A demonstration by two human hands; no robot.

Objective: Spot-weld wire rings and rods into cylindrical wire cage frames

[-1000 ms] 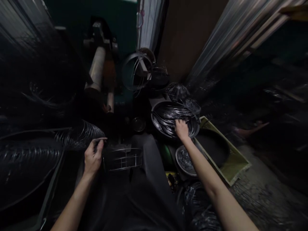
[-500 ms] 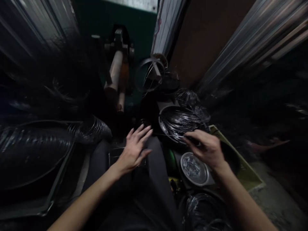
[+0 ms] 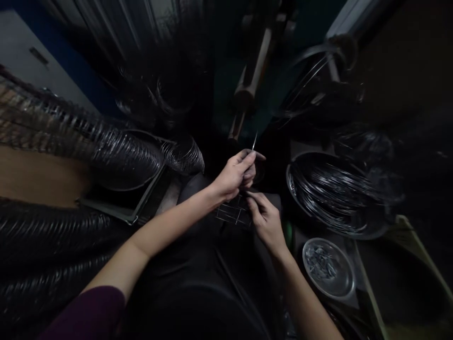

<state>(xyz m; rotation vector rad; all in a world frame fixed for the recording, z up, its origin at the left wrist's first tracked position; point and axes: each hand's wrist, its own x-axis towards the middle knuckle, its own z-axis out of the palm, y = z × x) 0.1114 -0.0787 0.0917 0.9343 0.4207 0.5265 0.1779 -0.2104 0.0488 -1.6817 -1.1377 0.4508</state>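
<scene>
My left hand [image 3: 237, 174] is closed in a pinch on a thin metal wire [image 3: 255, 141], whose bright end sticks up above the fingertips. Just below and to the right, my right hand [image 3: 264, 215] has its thumb and fingers pressed together; what they hold, if anything, is too dark to make out. Close under both hands, a small grid of thin wires [image 3: 231, 213] shows over my lap.
Large wire coils [image 3: 134, 153] are stacked at the left. At the right are a basin of wire strands [image 3: 293, 189], a bowl of small metal pieces [image 3: 348, 283] and a yellow-edged crate [image 3: 423, 250]. A machine with a metal bar [image 3: 260, 59] stands ahead.
The view has swung left. My left hand has gone from spread fingers to a pinch on the wire. My right hand has come in from the basin to beside my left hand.
</scene>
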